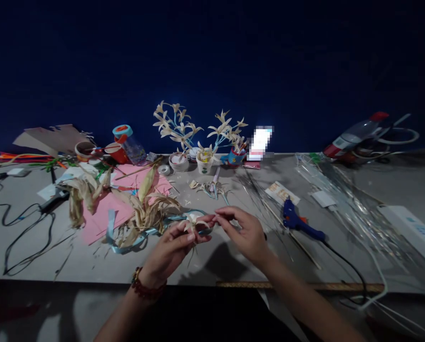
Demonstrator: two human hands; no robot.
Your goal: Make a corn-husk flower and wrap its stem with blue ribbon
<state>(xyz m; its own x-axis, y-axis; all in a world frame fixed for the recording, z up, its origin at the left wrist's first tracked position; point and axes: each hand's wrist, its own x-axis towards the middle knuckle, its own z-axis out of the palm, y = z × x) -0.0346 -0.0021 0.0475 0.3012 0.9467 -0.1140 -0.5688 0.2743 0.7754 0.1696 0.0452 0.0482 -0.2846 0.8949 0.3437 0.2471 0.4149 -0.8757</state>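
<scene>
Between the thumb and fingers of my left hand [178, 240] is a pale handmade flower [193, 222], its petals spread. My right hand [243, 232] is just to the right, thumb and forefinger pinched together close to the flower; whatever they hold is too small to make out. Under and left of my left hand runs a light blue ribbon [127, 247], beside a heap of dried corn husks [144, 213]. Beyond my hands, a few more pale flowers [212, 187] lie on the grey table [212, 270].
Flower sprays stand in a white cup [204, 164] at the back, near a lit phone [260, 142]. Pink paper [109, 216] lies left. On the right are a blue glue gun [300, 221] with its cord, thin wires [265, 204], plastic-wrapped strips [351, 204] and a power strip [414, 230].
</scene>
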